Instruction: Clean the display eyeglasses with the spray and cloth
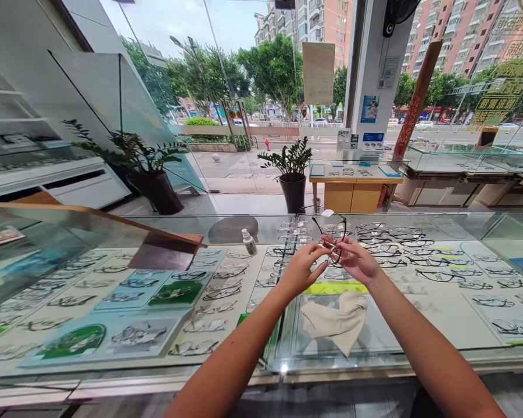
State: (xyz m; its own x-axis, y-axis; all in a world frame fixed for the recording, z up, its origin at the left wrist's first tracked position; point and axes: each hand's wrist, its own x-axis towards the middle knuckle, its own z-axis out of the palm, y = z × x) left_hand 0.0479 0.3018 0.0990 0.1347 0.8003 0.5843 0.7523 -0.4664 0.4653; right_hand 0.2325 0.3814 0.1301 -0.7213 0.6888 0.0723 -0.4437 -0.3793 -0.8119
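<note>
A pair of dark-rimmed eyeglasses [344,230] is held up over the glass counter, its temples pointing away from me and a small white tag [328,213] near one temple. My right hand [356,260] grips the frame with thumb and fingers. Beside it, my left hand [305,266] has its fingers closed at the near side of the same eyeglasses; the exact contact is partly hidden by the fingers. Below both hands a crumpled beige cloth [336,319] lies on the glass. A small white-capped spray bottle [249,241] stands to the left of my hands.
Rows of eyeglasses [392,247] show in the glass display counter [444,325]. A brown slanted board [165,249] rests at left on the counter. Beyond stand potted plants [293,191] and a wooden display cabinet [353,194] before the window.
</note>
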